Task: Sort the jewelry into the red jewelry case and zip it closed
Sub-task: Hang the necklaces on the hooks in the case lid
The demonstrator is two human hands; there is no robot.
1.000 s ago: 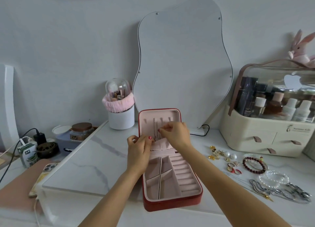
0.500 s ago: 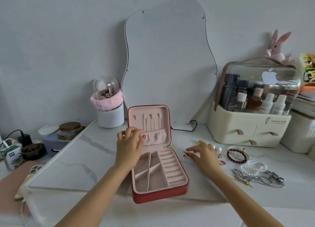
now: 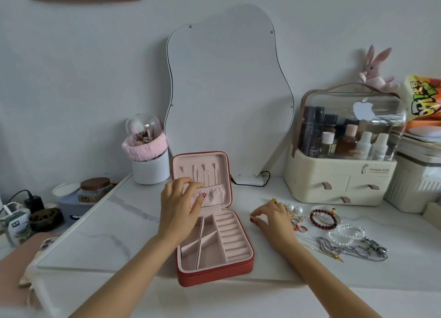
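Nearest, the red jewelry case (image 3: 214, 268) lies unzipped on the table (image 3: 100, 231), lid upright. Left hand (image 3: 177, 206) rests curled fingers against the lid pocket, grasping nothing clearly. Right hand (image 3: 274, 218) pinches something tiny beside the rings (image 3: 299, 224); bracelets (image 3: 323, 218) lie beyond.

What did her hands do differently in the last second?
The right hand left the case lid and moved right to the loose jewelry on the table, fingertips pinching over the small pieces. The left hand stayed at the lid of the red jewelry case, which is open as before.
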